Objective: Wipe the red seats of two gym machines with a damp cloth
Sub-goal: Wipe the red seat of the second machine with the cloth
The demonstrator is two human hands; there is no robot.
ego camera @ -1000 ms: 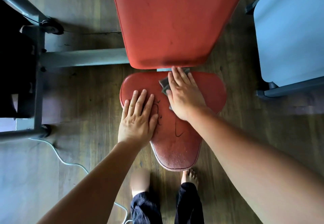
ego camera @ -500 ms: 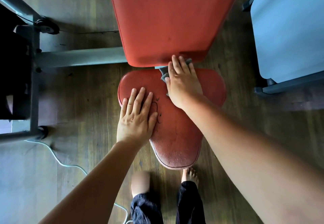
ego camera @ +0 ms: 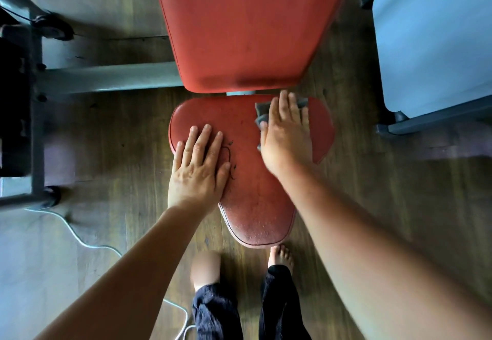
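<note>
A worn red seat [ego camera: 253, 195] of a gym bench lies below me, wide at the far end and narrow toward my feet. Beyond it rises the larger red back pad [ego camera: 247, 28]. My left hand [ego camera: 198, 169] lies flat with fingers spread on the seat's left side, beside a dark scuff mark. My right hand [ego camera: 286, 132] presses a grey cloth [ego camera: 262, 112] flat onto the seat's far right part; the cloth shows only around my fingers and thumb.
The bench's grey steel frame [ego camera: 106, 78] runs left to a dark upright stand. A pale blue padded piece [ego camera: 431, 36] on a dark frame stands at the right. A white cable [ego camera: 80, 238] trails over the wooden floor. My bare feet [ego camera: 281, 255] stand at the seat's near tip.
My right hand has slid the cloth from the seat's far middle over to its far right side. My left hand has stayed flat in place.
</note>
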